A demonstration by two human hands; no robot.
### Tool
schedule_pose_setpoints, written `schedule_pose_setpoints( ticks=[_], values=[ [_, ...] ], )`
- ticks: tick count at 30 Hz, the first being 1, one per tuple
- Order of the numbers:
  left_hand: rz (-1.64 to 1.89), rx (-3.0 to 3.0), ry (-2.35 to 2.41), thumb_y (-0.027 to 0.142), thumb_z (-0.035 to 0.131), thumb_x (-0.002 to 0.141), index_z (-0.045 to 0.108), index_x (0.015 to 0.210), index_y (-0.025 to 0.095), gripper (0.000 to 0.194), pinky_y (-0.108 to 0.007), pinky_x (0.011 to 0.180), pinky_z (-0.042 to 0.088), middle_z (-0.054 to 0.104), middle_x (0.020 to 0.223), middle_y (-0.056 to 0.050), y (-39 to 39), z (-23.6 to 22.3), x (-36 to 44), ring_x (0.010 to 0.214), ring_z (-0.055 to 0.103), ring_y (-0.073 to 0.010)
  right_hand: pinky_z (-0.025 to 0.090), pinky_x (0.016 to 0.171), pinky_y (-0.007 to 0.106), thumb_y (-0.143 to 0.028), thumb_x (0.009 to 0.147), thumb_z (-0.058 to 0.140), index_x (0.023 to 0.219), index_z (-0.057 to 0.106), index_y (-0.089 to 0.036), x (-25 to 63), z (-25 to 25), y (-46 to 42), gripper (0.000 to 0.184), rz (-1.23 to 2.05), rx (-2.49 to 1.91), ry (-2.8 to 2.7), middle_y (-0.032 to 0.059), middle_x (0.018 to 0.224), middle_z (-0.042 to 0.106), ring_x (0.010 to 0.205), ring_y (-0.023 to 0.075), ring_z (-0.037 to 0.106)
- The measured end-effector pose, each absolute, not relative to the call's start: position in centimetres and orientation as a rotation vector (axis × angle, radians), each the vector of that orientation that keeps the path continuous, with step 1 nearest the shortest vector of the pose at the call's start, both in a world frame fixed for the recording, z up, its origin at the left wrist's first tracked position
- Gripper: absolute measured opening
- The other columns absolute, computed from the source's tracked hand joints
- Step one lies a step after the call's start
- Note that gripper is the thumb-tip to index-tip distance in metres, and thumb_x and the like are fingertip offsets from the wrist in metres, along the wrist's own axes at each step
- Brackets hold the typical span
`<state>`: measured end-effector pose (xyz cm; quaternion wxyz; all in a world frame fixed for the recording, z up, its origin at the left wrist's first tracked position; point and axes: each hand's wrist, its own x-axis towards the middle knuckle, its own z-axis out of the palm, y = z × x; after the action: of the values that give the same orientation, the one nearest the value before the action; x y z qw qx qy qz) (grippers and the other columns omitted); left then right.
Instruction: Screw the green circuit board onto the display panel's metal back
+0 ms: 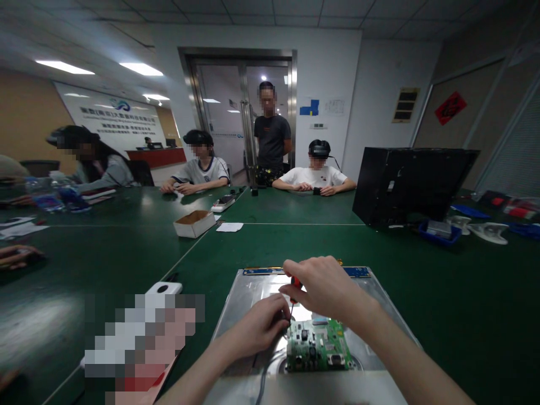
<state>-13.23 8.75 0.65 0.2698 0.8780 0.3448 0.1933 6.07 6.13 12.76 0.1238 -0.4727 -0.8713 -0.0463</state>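
A screwdriver [296, 282] with a red and black handle is gripped in my right hand [327, 287], its thin shaft pointing down at the upper left corner of a green circuit board [316, 351]. Close by the tip, my left hand [266, 322] has its fingers pinched together at the board's edge; what they hold, if anything, is hidden. The board sits on a flat silvery metal panel [236, 298] that lies in front of me. Along the panel's far edge runs a narrow blue circuit strip [358, 272]. A dark cable [262, 378] trails down left of the board.
To the left lies a white power strip [165, 289] beside a blurred pinkish item. Farther off stand an open cardboard box [194, 224], a paper slip [230, 227] and a black monitor [413, 185], with a blue tray [441, 233] beside it. Several people are around the green table.
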Motion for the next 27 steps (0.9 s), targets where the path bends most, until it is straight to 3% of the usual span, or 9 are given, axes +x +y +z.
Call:
schedule_pose_setpoints(
  ticks=[3, 6, 14, 19, 22, 27],
  values=[
    [0.520, 2.362, 0.906, 0.010, 0.051, 0.085, 0.056, 0.092, 0.019, 0.013, -0.030, 0.076, 0.044, 0.063, 0.097, -0.004, 9.0, 0.4, -13.3, 0.085, 0.057, -0.0204, 0.019, 0.051, 0.029, -0.027, 0.090, 0.058, 0.096, 0.056, -0.021, 5.9, 12.8, 6.2, 0.008, -0.115, -1.375, -2.539, 0.0009, 0.078, 0.072, 0.064, 0.0171, 0.063],
    [0.545, 2.346, 0.867, 0.010, 0.052, 0.085, 0.056, 0.095, 0.019, 0.014, -0.031, 0.080, 0.044, 0.063, 0.099, -0.005, 9.3, 0.0, -13.4, 0.088, 0.057, -0.0206, 0.023, 0.051, 0.028, -0.020, 0.083, 0.058, 0.099, 0.054, -0.020, 5.9, 12.9, 6.1, 0.016, -0.068, -1.326, -2.537, 0.0018, 0.086, 0.071, 0.065, 0.0160, 0.062],
    [0.505, 2.352, 0.964, 0.013, 0.051, 0.085, 0.055, 0.088, 0.019, 0.008, -0.031, 0.075, 0.044, 0.063, 0.092, -0.003, 8.7, 0.8, -13.3, 0.082, 0.056, -0.0206, 0.023, 0.053, 0.029, -0.040, 0.094, 0.058, 0.093, 0.056, -0.023, 5.7, 13.0, 6.5, 0.017, -0.112, -1.373, -2.572, 0.0013, 0.081, 0.073, 0.071, 0.0207, 0.068],
    [0.507, 2.335, 0.948, 0.011, 0.053, 0.082, 0.057, 0.093, 0.019, 0.014, -0.031, 0.076, 0.044, 0.063, 0.095, -0.004, 8.8, 0.7, -13.3, 0.083, 0.056, -0.0205, 0.021, 0.052, 0.029, -0.026, 0.091, 0.057, 0.097, 0.054, -0.022, 5.4, 12.7, 6.7, 0.008, -0.110, -1.351, -2.554, 0.0008, 0.081, 0.073, 0.067, 0.0186, 0.066],
    [0.513, 2.314, 0.942, 0.011, 0.054, 0.082, 0.057, 0.094, 0.019, 0.015, -0.031, 0.078, 0.045, 0.063, 0.096, -0.004, 9.1, 0.4, -13.3, 0.085, 0.056, -0.0208, 0.021, 0.052, 0.029, -0.020, 0.085, 0.057, 0.098, 0.054, -0.021, 5.5, 12.7, 6.6, 0.013, -0.084, -1.313, -2.534, 0.0004, 0.082, 0.072, 0.065, 0.0166, 0.064],
    [0.502, 2.302, 0.950, 0.013, 0.054, 0.082, 0.056, 0.090, 0.018, 0.010, -0.030, 0.076, 0.046, 0.063, 0.095, -0.004, 8.9, 0.8, -13.1, 0.084, 0.056, -0.0204, 0.022, 0.052, 0.027, -0.026, 0.090, 0.058, 0.096, 0.056, -0.022, 5.9, 12.8, 6.6, 0.007, -0.052, -1.245, -2.557, -0.0003, 0.083, 0.072, 0.066, 0.0150, 0.063]
  ],
)
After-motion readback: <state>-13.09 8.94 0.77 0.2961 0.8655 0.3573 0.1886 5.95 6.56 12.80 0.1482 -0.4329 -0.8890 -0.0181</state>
